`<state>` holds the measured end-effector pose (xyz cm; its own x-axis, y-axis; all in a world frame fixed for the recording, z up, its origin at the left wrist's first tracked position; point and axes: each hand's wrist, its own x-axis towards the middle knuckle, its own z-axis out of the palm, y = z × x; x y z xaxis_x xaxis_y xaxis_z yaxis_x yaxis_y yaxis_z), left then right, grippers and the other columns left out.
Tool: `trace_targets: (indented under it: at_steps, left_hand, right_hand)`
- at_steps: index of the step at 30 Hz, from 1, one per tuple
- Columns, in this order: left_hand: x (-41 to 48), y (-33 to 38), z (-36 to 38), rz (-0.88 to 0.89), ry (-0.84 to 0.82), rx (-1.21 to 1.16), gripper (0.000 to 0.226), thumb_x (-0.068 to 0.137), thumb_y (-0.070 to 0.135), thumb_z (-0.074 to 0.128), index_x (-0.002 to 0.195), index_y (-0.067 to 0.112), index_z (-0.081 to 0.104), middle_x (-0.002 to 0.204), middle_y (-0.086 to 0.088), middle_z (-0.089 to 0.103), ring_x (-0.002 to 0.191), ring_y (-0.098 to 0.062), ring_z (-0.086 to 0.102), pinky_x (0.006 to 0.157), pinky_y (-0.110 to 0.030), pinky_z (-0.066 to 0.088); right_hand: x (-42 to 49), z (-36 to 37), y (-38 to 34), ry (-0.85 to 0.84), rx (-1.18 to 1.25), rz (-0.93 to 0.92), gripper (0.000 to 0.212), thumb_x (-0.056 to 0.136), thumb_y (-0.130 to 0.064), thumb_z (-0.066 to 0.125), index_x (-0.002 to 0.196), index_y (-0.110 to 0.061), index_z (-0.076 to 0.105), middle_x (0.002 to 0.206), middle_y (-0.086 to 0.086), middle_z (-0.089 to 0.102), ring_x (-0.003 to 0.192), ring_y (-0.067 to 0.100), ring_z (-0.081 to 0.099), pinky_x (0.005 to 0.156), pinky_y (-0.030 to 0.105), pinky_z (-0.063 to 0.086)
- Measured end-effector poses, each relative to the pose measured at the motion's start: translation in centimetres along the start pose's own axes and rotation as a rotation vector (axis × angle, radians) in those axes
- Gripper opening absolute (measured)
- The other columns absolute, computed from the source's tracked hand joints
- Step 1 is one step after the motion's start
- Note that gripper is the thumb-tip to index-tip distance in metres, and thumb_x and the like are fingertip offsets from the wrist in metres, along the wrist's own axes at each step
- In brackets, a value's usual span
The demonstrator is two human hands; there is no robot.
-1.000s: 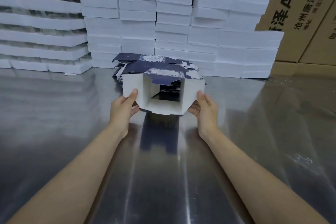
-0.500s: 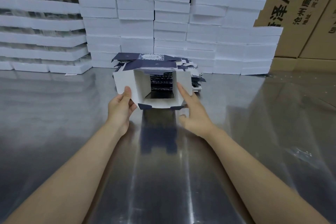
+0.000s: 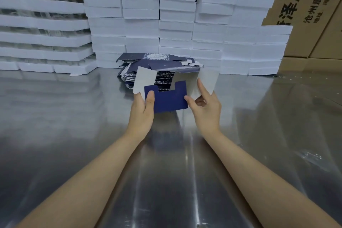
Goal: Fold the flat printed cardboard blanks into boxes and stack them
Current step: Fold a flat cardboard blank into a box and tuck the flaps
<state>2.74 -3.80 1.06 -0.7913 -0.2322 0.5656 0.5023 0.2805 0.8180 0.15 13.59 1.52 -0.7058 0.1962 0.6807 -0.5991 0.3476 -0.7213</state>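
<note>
Left of and behind the pile of flat navy printed cardboard blanks (image 3: 153, 63), folded white boxes (image 3: 42, 29) stand stacked on the shiny metal table (image 3: 55, 116). Just in front of that pile I hold the half-folded navy and white cardboard box (image 3: 168, 100). My left hand (image 3: 143, 106) has its fingers clamped on the left white flap, thumb on the navy flap. My right hand (image 3: 205, 105) grips the right side, thumb on the navy flap's edge, forefinger up along the white flap. Right of the pile stand brown printed cartons (image 3: 303, 5)
</note>
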Motion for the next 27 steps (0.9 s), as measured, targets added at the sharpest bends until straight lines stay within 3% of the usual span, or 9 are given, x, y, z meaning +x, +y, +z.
trace_targets:
  at_steps: [4, 6, 7, 9, 15, 19, 22, 25, 27]
  left_hand:
    - [0.5, -0.2, -0.6, -0.034, 0.027, -0.039, 0.020, 0.104, 0.026, 0.039, 0.124, 0.027, 0.039, 0.110, 0.025, 0.055, 0.101, 0.010, 0.056, 0.087, -0.005, 0.041]
    - [0.6, -0.2, -0.8, -0.035, 0.078, 0.006, 0.007, 0.104, 0.023, 0.042, 0.108, 0.024, 0.048, 0.100, 0.023, 0.057, 0.091, 0.011, 0.058, 0.076, -0.001, 0.041]
    - [0.6, -0.3, -0.8, -0.031, 0.103, 0.028, 0.009, 0.104, 0.021, 0.042, 0.099, 0.026, 0.049, 0.095, 0.021, 0.057, 0.086, 0.008, 0.058, 0.072, -0.001, 0.039]
    - [0.5, -0.3, -0.6, -0.026, 0.127, 0.061, 0.017, 0.103, 0.021, 0.043, 0.088, 0.024, 0.049, 0.085, 0.016, 0.055, 0.077, 0.001, 0.055, 0.065, -0.003, 0.038]
    - [0.5, -0.3, -0.6, -0.009, 0.030, 0.135, 0.005, 0.098, 0.022, 0.055, 0.097, 0.018, 0.056, 0.085, 0.020, 0.059, 0.077, 0.014, 0.057, 0.063, 0.000, 0.038]
    - [0.5, -0.6, -0.6, -0.061, 0.011, 0.053, 0.008, 0.089, 0.024, 0.070, 0.095, 0.026, 0.066, 0.085, 0.022, 0.066, 0.076, 0.011, 0.063, 0.065, -0.006, 0.047]
    - [0.5, -0.8, -0.5, -0.075, 0.048, 0.060, 0.015, 0.085, 0.026, 0.073, 0.099, 0.022, 0.067, 0.087, 0.021, 0.067, 0.081, 0.006, 0.065, 0.070, -0.013, 0.052]
    - [0.6, -0.9, -0.7, 0.022, -0.017, 0.149, 0.043, 0.091, 0.020, 0.067, 0.131, 0.008, 0.054, 0.126, 0.011, 0.062, 0.120, -0.012, 0.058, 0.090, -0.011, 0.044]
    - [0.4, -0.8, -0.7, 0.181, -0.144, 0.145, 0.069, 0.096, 0.010, 0.058, 0.154, 0.019, 0.020, 0.152, 0.027, 0.026, 0.141, 0.004, 0.027, 0.109, -0.008, 0.025]
  right_hand:
    - [0.0, -0.3, -0.2, -0.109, -0.074, -0.192, 0.064, 0.080, -0.003, 0.076, 0.137, -0.016, 0.052, 0.136, 0.010, 0.045, 0.065, -0.006, 0.056, 0.072, 0.002, 0.043]
    - [0.1, -0.5, -0.5, -0.128, -0.202, -0.380, 0.055, 0.078, -0.001, 0.076, 0.128, -0.015, 0.060, 0.154, 0.009, 0.022, 0.098, -0.010, 0.057, 0.071, 0.013, 0.051]
    - [0.2, -0.5, -0.7, -0.111, -0.292, -0.466, 0.049, 0.076, -0.002, 0.077, 0.122, -0.016, 0.065, 0.156, 0.007, 0.016, 0.123, -0.002, 0.047, 0.073, 0.022, 0.054]
    - [0.7, -0.4, -1.5, -0.073, -0.412, -0.548, 0.044, 0.073, 0.001, 0.075, 0.112, -0.020, 0.071, 0.157, 0.005, 0.014, 0.140, 0.021, 0.026, 0.082, 0.036, 0.053]
    - [1.2, -1.8, -3.4, -0.214, -0.392, -0.448, 0.048, 0.082, -0.008, 0.051, 0.125, -0.025, 0.063, 0.155, -0.005, 0.027, 0.131, 0.016, 0.041, 0.077, 0.030, 0.049]
    - [1.7, -2.5, -4.2, -0.282, -0.317, -0.299, 0.058, 0.080, -0.005, 0.033, 0.131, -0.018, 0.059, 0.140, 0.001, 0.048, 0.126, 0.019, 0.040, 0.104, 0.031, 0.037]
    - [1.6, -2.3, -4.4, -0.324, -0.300, -0.328, 0.063, 0.075, 0.011, 0.036, 0.129, -0.010, 0.061, 0.136, 0.006, 0.052, 0.124, 0.024, 0.043, 0.108, 0.028, 0.033]
    - [1.8, -1.8, -3.8, -0.336, -0.346, -0.436, 0.062, 0.074, 0.021, 0.041, 0.124, -0.007, 0.065, 0.136, 0.010, 0.055, 0.118, 0.033, 0.050, 0.104, 0.022, 0.033]
    - [2.2, -1.5, -2.8, -0.275, -0.444, -0.546, 0.059, 0.073, 0.020, 0.047, 0.119, -0.010, 0.068, 0.135, 0.009, 0.057, 0.110, 0.037, 0.057, 0.094, 0.036, 0.041]
